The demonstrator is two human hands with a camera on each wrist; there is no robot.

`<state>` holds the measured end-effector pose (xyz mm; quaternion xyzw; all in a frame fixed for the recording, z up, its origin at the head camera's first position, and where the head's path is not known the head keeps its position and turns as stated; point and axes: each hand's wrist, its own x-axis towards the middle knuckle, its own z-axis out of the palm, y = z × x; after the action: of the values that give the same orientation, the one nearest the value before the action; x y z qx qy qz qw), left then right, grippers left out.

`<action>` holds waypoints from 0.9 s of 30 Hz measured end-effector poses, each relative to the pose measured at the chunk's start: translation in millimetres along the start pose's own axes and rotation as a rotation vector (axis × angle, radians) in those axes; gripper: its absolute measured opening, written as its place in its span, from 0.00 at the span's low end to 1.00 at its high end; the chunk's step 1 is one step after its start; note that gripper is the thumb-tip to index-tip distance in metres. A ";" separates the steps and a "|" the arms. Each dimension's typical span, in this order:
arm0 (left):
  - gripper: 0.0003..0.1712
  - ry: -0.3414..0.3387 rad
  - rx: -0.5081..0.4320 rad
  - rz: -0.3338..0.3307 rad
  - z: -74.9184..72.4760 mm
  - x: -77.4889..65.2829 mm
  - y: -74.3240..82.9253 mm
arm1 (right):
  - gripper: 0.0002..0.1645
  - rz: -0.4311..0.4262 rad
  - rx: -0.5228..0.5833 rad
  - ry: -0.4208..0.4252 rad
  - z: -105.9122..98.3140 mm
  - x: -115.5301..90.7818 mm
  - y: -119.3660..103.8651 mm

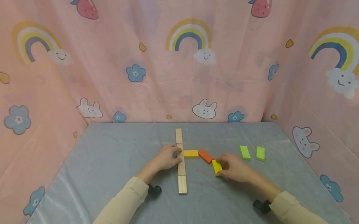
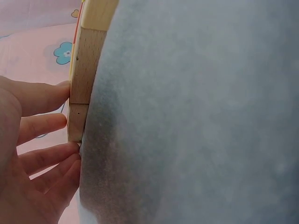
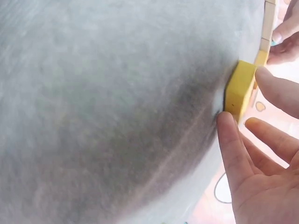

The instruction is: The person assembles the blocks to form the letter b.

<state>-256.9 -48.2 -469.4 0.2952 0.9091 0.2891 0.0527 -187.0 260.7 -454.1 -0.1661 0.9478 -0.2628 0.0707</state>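
Note:
Several plain wooden blocks (image 1: 182, 184) lie end to end in a straight row. My left hand (image 1: 168, 157) rests its fingertips on the middle of this row; in the left wrist view, its extended thumb and fingers touch the wooden blocks (image 2: 88, 67). From the row's right side runs an orange-yellow block (image 1: 191, 154), followed by a slanted red-orange block (image 1: 205, 156). At that block's lower right end, a yellow block (image 1: 216, 168) lies on the cloth, pinched by my right hand (image 1: 235, 167). The right wrist view shows thumb and fingertips at opposite ends of the yellow block (image 3: 239, 86).
Two light green blocks (image 1: 245, 152) lie apart on the right, beyond my right hand. Grey cloth (image 1: 90, 181) covers the table. A pink patterned curtain (image 1: 167, 92) encloses its back and sides. Black wrist devices (image 1: 262, 206) hang under both forearms.

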 end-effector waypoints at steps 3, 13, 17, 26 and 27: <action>0.21 -0.004 0.007 -0.001 0.5 0.6 -0.5 | 0.27 0.011 0.063 -0.007 -5.6 -1.4 1.6; 0.21 -0.014 0.008 -0.029 1.4 0.6 0.1 | 0.19 -0.056 0.094 0.083 -31.2 -8.1 17.7; 0.21 -0.011 0.012 -0.030 1.3 0.6 0.5 | 0.18 -0.014 0.073 0.123 -42.7 -10.6 23.0; 0.21 -0.002 -0.005 -0.023 0.3 -0.1 1.8 | 0.21 0.047 0.046 0.202 -55.6 -10.7 49.2; 0.21 0.000 -0.005 -0.022 0.4 -0.1 1.5 | 0.22 0.058 0.053 0.202 -56.3 -9.6 51.9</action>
<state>-256.0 -47.1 -468.9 0.2852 0.9116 0.2906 0.0567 -204.9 332.7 -432.8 -0.1091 0.9472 -0.3012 -0.0133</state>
